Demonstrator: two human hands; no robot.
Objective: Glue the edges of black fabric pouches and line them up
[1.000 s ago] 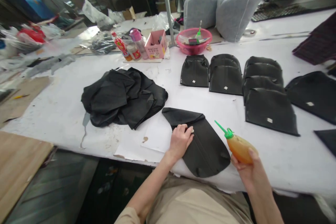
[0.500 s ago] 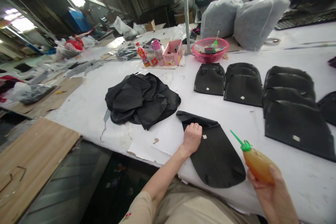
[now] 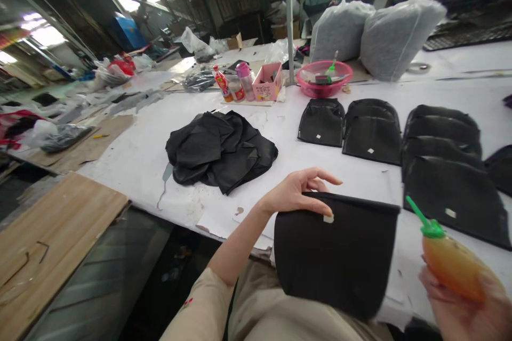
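My left hand (image 3: 306, 192) is at the folded top edge of a black leather-like panel (image 3: 336, 256). Its thumb lies on the panel beside a small white label (image 3: 328, 218), and its other fingers stretch out past the edge. The panel's rounded lower part hangs towards my lap, over the table edge. At the lower right, my right hand (image 3: 472, 295) is wrapped round a squeeze bottle (image 3: 456, 261) of amber liquid. The bottle's green nozzle points up and left, apart from the panel.
A heap of black panels (image 3: 220, 149) lies left of centre. Labelled black panels (image 3: 370, 136) are laid out in overlapping stacks on the right. Behind stand a pink basin (image 3: 325, 88), a pink box (image 3: 268, 82), drink bottles (image 3: 222, 84) and grey bagged bundles (image 3: 394, 37).
The panel has turned and come closer to me, its folded edge now facing away. My left hand has gone from a fist to outstretched fingers. The squeeze bottle has moved right.
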